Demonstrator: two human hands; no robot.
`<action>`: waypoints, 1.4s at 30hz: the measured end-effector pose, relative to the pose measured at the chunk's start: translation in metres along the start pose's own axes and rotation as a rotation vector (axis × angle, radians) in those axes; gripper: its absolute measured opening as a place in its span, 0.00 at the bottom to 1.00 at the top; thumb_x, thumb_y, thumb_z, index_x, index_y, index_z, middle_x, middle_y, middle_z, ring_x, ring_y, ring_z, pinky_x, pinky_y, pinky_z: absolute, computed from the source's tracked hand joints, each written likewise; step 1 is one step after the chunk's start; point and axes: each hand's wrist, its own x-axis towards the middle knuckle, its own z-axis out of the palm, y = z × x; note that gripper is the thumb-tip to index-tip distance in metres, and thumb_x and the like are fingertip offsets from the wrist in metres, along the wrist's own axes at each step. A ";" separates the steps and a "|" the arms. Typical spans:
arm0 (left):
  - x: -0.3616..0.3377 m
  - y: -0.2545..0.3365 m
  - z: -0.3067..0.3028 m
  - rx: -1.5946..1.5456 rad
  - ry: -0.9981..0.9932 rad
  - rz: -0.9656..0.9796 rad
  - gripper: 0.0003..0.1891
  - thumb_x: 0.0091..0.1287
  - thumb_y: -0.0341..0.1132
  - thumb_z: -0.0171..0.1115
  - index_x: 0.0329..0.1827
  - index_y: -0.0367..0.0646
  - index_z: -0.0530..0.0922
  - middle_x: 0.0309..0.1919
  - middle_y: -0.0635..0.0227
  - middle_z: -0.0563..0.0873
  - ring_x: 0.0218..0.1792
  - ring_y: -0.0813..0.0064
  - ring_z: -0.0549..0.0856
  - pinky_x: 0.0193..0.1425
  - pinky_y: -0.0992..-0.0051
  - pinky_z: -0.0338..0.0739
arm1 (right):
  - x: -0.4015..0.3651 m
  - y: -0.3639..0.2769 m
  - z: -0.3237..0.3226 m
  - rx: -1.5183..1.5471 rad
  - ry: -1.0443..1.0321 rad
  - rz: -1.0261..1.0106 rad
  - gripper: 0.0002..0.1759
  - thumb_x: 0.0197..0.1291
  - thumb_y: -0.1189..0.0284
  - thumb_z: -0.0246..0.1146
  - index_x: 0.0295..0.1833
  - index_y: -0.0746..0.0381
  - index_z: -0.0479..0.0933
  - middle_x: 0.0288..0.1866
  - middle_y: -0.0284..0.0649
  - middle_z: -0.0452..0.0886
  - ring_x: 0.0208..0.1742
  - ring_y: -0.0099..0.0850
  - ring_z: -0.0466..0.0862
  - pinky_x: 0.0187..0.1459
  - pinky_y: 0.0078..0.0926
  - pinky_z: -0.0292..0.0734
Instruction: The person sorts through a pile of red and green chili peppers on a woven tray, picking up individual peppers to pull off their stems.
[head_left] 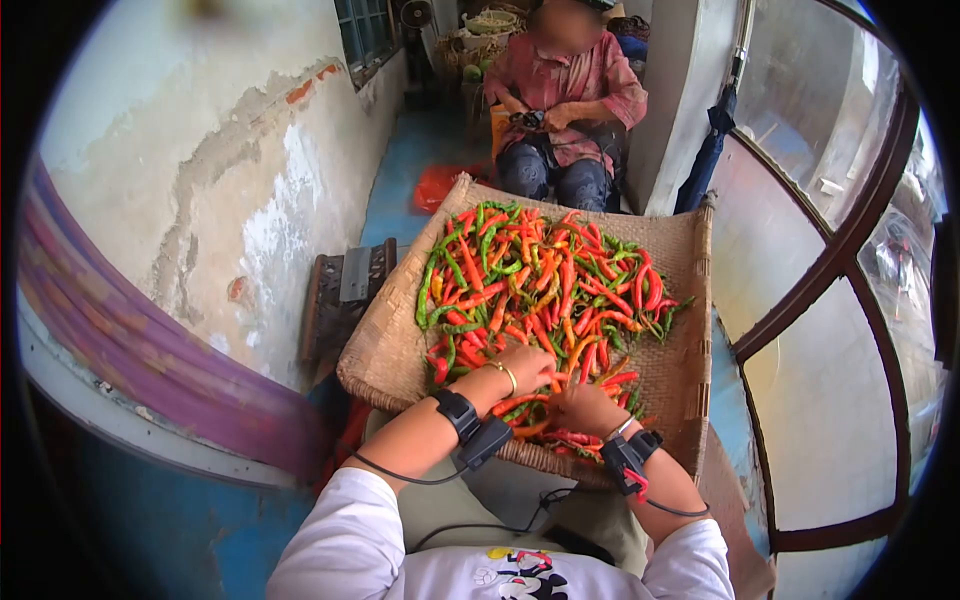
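A wide woven bamboo tray rests over my lap, heaped with red, orange and green chili peppers. My left hand is closed over the near part of the heap, fingers curled in on a chili pepper that they mostly hide. Just to its right and nearer to me, my right hand pinches a chili pepper between thumb and fingers. The fingertips of both hands come close together above the peppers. More red peppers lie under and around the wrists at the tray's near edge.
Across the tray sits another person, holding a small dark object in both hands. A red plastic bag lies on the blue floor behind the tray. A folded umbrella hangs at the right, beside a framed window. Cables run from my wrist devices.
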 end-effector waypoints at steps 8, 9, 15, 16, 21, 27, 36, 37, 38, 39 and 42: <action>0.003 0.008 -0.005 -0.424 0.207 -0.121 0.12 0.59 0.34 0.58 0.45 0.42 0.76 0.31 0.65 0.82 0.31 0.75 0.81 0.37 0.76 0.75 | 0.001 -0.002 -0.025 0.202 0.385 0.045 0.09 0.49 0.67 0.61 0.29 0.62 0.76 0.21 0.44 0.77 0.25 0.41 0.78 0.28 0.35 0.72; 0.004 0.007 -0.003 -0.426 0.207 -0.123 0.12 0.59 0.34 0.58 0.45 0.42 0.76 0.31 0.65 0.82 0.31 0.75 0.81 0.37 0.76 0.75 | 0.001 -0.002 -0.029 0.261 0.404 0.049 0.10 0.50 0.67 0.59 0.29 0.64 0.75 0.21 0.44 0.77 0.25 0.42 0.78 0.28 0.36 0.73; 0.002 0.004 -0.004 -0.305 0.265 0.132 0.14 0.60 0.38 0.59 0.46 0.41 0.77 0.35 0.64 0.81 0.38 0.74 0.80 0.39 0.77 0.75 | 0.003 0.009 -0.023 0.645 0.431 0.249 0.10 0.59 0.71 0.56 0.41 0.65 0.78 0.19 0.37 0.77 0.20 0.26 0.77 0.24 0.24 0.71; 0.002 0.007 -0.002 -0.368 0.269 0.151 0.14 0.60 0.37 0.58 0.47 0.41 0.77 0.35 0.64 0.82 0.37 0.75 0.81 0.39 0.76 0.75 | 0.003 0.010 -0.025 0.853 0.418 0.307 0.11 0.60 0.70 0.55 0.40 0.66 0.78 0.19 0.35 0.76 0.20 0.23 0.76 0.23 0.21 0.71; 0.002 0.015 -0.010 -0.561 0.182 -0.061 0.17 0.58 0.40 0.60 0.47 0.41 0.76 0.33 0.62 0.83 0.34 0.72 0.82 0.39 0.75 0.75 | 0.001 0.006 -0.038 1.201 0.549 0.368 0.11 0.63 0.70 0.53 0.39 0.66 0.77 0.20 0.31 0.75 0.17 0.17 0.72 0.20 0.14 0.68; 0.002 0.013 -0.007 -0.838 -0.022 -0.116 0.16 0.61 0.39 0.58 0.45 0.36 0.76 0.30 0.66 0.83 0.29 0.81 0.80 0.34 0.80 0.74 | 0.000 0.020 -0.040 1.403 0.833 0.313 0.11 0.64 0.69 0.51 0.44 0.63 0.75 0.25 0.31 0.76 0.23 0.17 0.73 0.24 0.14 0.69; 0.002 0.013 -0.008 -0.605 0.059 -0.051 0.12 0.58 0.40 0.60 0.35 0.39 0.77 0.19 0.64 0.80 0.21 0.75 0.78 0.30 0.76 0.73 | -0.001 0.009 -0.036 1.904 0.588 0.261 0.11 0.64 0.65 0.51 0.44 0.59 0.73 0.26 0.30 0.77 0.24 0.19 0.75 0.25 0.15 0.72; 0.003 0.010 -0.004 -0.472 0.152 0.035 0.13 0.56 0.41 0.62 0.33 0.40 0.77 0.19 0.62 0.79 0.21 0.72 0.79 0.30 0.73 0.73 | 0.000 0.009 -0.033 1.906 0.589 0.263 0.11 0.64 0.65 0.51 0.44 0.59 0.73 0.26 0.30 0.77 0.24 0.19 0.75 0.25 0.15 0.72; 0.003 0.010 -0.005 -0.472 0.151 0.035 0.13 0.56 0.41 0.62 0.33 0.40 0.77 0.19 0.62 0.79 0.21 0.72 0.79 0.30 0.73 0.73 | 0.003 0.008 -0.028 1.810 0.464 0.294 0.11 0.64 0.64 0.51 0.43 0.59 0.73 0.25 0.30 0.76 0.23 0.19 0.75 0.25 0.15 0.71; 0.002 0.011 -0.006 -0.358 0.151 0.011 0.13 0.54 0.41 0.63 0.33 0.40 0.77 0.20 0.60 0.79 0.22 0.70 0.79 0.30 0.72 0.73 | 0.005 0.007 -0.025 1.712 0.343 0.323 0.11 0.64 0.64 0.51 0.42 0.59 0.73 0.24 0.29 0.76 0.22 0.19 0.74 0.24 0.15 0.71; 0.002 0.012 -0.006 -0.262 0.174 -0.007 0.14 0.51 0.42 0.64 0.33 0.40 0.78 0.21 0.59 0.80 0.23 0.67 0.80 0.31 0.70 0.73 | 0.007 0.007 -0.023 1.742 0.368 0.342 0.12 0.63 0.63 0.52 0.38 0.60 0.73 0.23 0.30 0.76 0.21 0.20 0.75 0.23 0.16 0.71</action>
